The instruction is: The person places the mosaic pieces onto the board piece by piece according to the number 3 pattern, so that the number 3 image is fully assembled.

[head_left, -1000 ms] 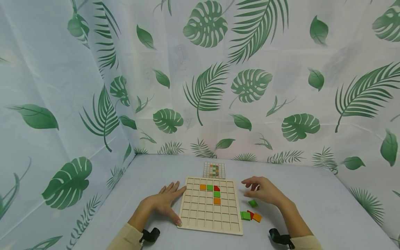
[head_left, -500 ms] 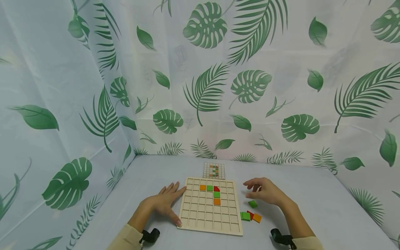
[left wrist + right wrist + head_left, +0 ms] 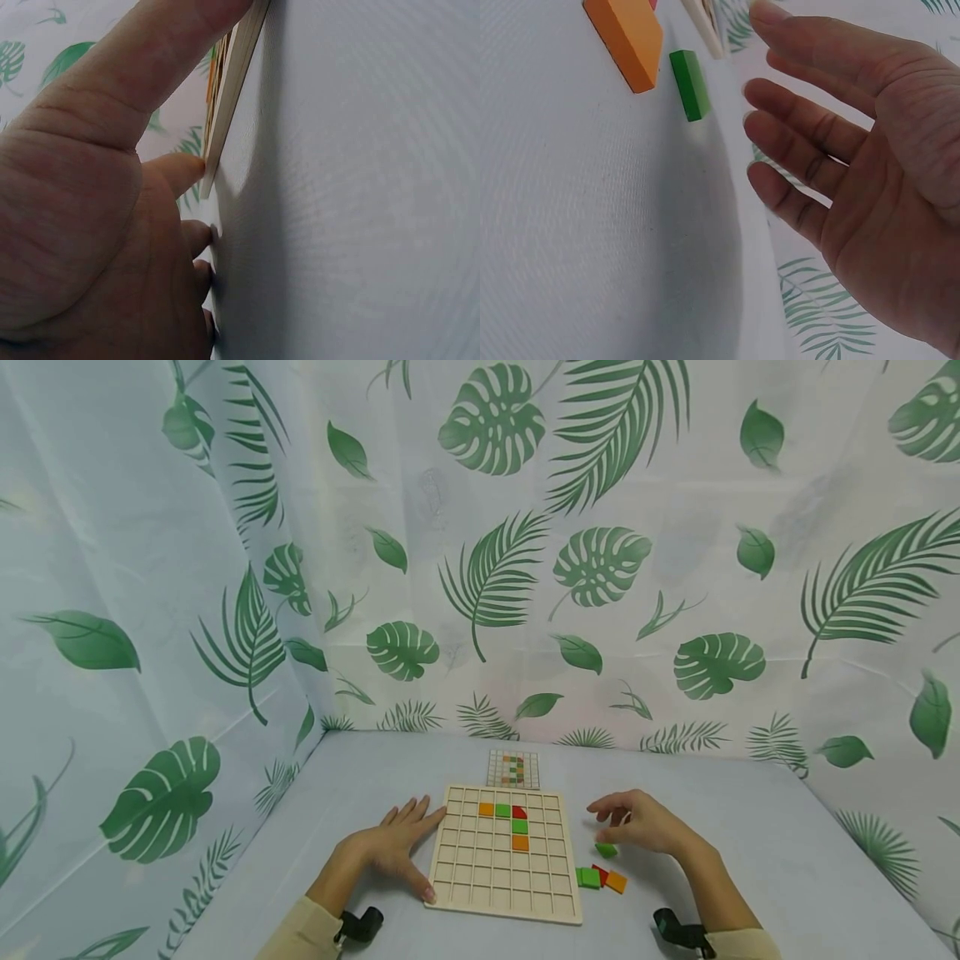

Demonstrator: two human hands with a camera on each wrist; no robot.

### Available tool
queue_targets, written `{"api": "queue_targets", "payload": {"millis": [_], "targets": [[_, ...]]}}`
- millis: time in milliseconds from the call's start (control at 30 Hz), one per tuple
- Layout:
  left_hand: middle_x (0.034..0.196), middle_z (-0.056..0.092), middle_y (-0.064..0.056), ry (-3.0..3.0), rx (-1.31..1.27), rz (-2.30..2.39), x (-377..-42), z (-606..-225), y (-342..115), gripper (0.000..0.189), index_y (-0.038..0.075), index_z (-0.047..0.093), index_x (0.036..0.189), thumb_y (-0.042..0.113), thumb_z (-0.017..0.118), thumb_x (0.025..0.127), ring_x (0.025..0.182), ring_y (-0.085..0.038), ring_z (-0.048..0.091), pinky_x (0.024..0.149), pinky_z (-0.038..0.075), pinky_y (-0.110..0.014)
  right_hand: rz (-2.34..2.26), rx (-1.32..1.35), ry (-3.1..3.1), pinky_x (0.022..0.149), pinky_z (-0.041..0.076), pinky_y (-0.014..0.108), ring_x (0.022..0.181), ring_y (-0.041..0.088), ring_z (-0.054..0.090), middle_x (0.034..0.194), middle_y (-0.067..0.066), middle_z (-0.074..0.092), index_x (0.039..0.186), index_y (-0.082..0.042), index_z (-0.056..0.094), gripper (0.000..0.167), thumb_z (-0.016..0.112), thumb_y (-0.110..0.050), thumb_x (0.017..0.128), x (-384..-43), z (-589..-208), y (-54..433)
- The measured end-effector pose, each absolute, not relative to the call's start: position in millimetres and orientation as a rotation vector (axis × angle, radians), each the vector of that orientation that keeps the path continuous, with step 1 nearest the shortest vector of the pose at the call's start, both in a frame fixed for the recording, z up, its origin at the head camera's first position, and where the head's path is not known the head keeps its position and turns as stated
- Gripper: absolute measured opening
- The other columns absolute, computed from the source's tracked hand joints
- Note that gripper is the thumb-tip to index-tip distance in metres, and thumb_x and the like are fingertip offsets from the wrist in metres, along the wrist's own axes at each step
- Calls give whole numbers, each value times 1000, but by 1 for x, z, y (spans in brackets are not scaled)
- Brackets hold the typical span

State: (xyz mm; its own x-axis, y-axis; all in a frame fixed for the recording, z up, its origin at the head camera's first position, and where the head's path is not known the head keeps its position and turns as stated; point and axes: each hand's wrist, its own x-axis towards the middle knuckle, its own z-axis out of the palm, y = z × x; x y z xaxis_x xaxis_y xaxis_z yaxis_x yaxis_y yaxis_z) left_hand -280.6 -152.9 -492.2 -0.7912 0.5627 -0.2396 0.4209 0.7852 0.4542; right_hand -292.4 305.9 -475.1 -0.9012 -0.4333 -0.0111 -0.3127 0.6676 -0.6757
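My left hand (image 3: 386, 847) lies spread beside the wooden grid board (image 3: 491, 887), its thumb on the near left corner and its index fingertip at the left edge. In the left wrist view that fingertip meets the board's side. My right hand (image 3: 641, 822) hovers right of the board, fingers loosely bent and holding nothing. Just below its thumb is a loose green tile (image 3: 607, 851), partly covered in the head view; the right wrist view shows a green tile (image 3: 690, 84) apart from the fingers. Orange, green and red tiles sit in the board's upper cells, a red quarter-round (image 3: 519, 812) at the corner.
By the board's right edge lie more loose tiles: green (image 3: 590, 878), red (image 3: 600, 872) and orange (image 3: 617, 882). Behind the board is a small pattern card (image 3: 513, 769) printed with a coloured grid. A leaf-print curtain (image 3: 480, 568) encloses the white table (image 3: 720, 843).
My right hand has drifted slightly right and down, so its thumb now overlaps the loose green tile in the head view. The left hand, board and tiles stay put.
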Motion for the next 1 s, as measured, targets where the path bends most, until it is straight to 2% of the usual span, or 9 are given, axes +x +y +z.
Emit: {"api": "queue_targets", "payload": {"millis": [133, 400, 800, 1000], "targets": [[175, 4, -20, 2610, 741, 546, -280, -491, -153, 134, 20, 19, 168, 66, 90, 65, 162, -42, 0, 129, 4, -64, -1059, -615, 2694, 64, 51, 26, 82, 17, 61, 105, 11, 72, 123, -5, 75, 42, 86, -21, 85, -292, -475, 307], [175, 4, -19, 2605, 742, 546, -282, -493, -153, 134, 21, 18, 168, 66, 90, 65, 162, -42, 0, 129, 5, -64, -1081, -627, 2608, 67, 51, 27, 80, 17, 61, 103, 9, 75, 107, -7, 79, 29, 88, -14, 80, -289, -476, 309], [175, 4, -19, 2609, 735, 546, -282, -494, -153, 134, 21, 18, 168, 66, 91, 64, 163, -41, -1, 129, 4, -63, -1099, -654, 2559, 61, 50, 26, 74, 16, 59, 97, 8, 74, 102, -7, 80, 28, 90, -8, 76, -288, -477, 310], [175, 3, -18, 2609, 734, 546, -282, -494, -153, 134, 22, 18, 168, 67, 91, 65, 163, -40, -1, 129, 4, -63, -1073, -632, 2568, 65, 49, 25, 78, 16, 57, 93, 3, 73, 99, -9, 80, 28, 92, -8, 73, -289, -481, 310]]}}
